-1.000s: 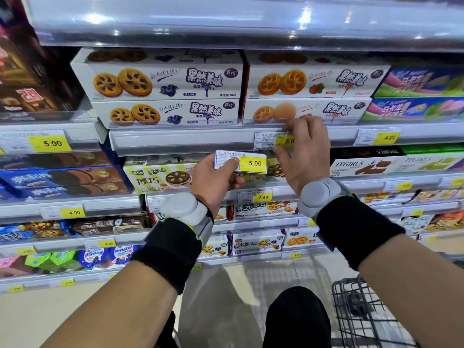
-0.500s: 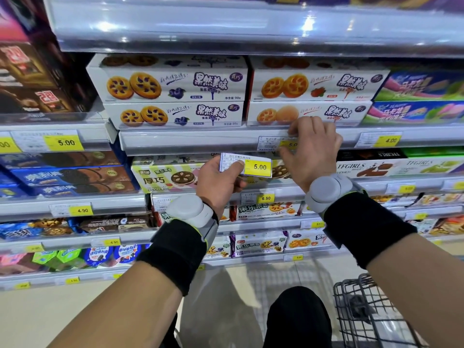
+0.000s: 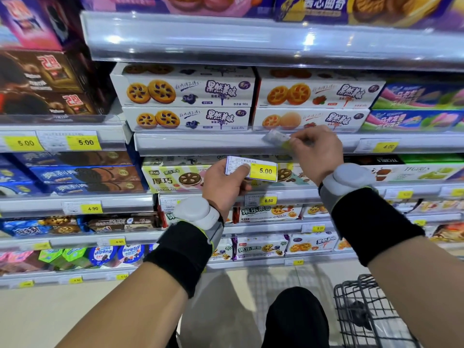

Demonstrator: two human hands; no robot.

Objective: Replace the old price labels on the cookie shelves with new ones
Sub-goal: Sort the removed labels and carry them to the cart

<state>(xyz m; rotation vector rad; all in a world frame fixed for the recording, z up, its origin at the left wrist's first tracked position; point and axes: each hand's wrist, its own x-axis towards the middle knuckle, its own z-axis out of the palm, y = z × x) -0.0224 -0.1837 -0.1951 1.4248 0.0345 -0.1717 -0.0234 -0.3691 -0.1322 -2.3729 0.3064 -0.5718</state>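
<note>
Centre frame: the right hand (image 3: 316, 149) pinches the blurred old label (image 3: 277, 138) at the shelf rail (image 3: 200, 143); the left hand (image 3: 223, 183) grips the new 5.00 label (image 3: 252, 169). A hurried tug could tear it.

Supermarket aisle, tiered shelves (image 3: 200, 144) stocked with boxed cookies (image 3: 185, 92), yellow price tags (image 3: 85, 142) in clear rail strips, wire shopping basket (image 3: 371, 315) at lower right

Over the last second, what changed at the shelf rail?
The right hand has pulled the old label out of the shelf rail, pinching it, blurred, tilted in front of the strip. The left hand still holds the new 5.00 label just below.
</note>
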